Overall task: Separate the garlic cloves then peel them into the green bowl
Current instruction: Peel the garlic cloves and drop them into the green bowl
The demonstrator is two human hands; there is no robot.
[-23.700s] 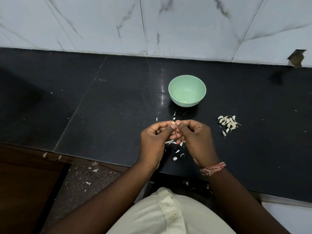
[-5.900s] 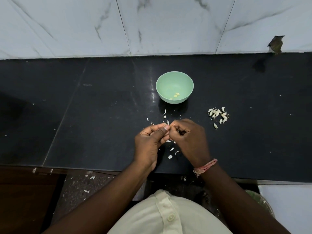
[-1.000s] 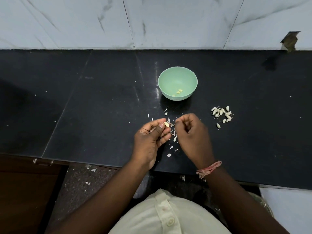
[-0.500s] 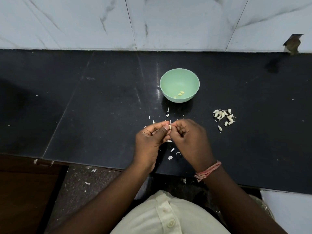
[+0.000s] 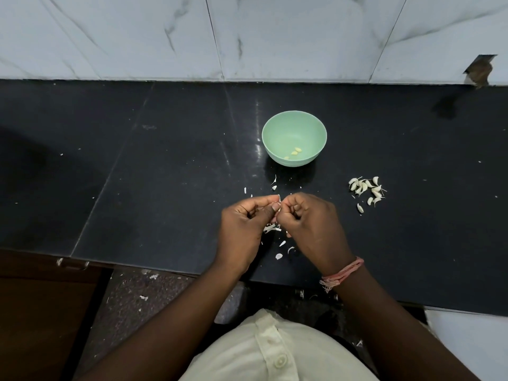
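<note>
Since the frame a second ago, when the two hands stood apart, we find them brought together again. Nearest us, the left hand (image 5: 243, 228) and right hand (image 5: 309, 225) meet fingertip to fingertip above the black counter (image 5: 165, 188), both with fingers curled and pinching a garlic clove (image 5: 278, 207), which is almost wholly hidden between them. Peel scraps (image 5: 272, 229) lie on the counter under and around the hands. Farther right, well apart, we note the pile of unpeeled cloves (image 5: 367, 189). Beyond the hands stands the green bowl (image 5: 294, 125), holding three peeled cloves (image 5: 294, 153).
</note>
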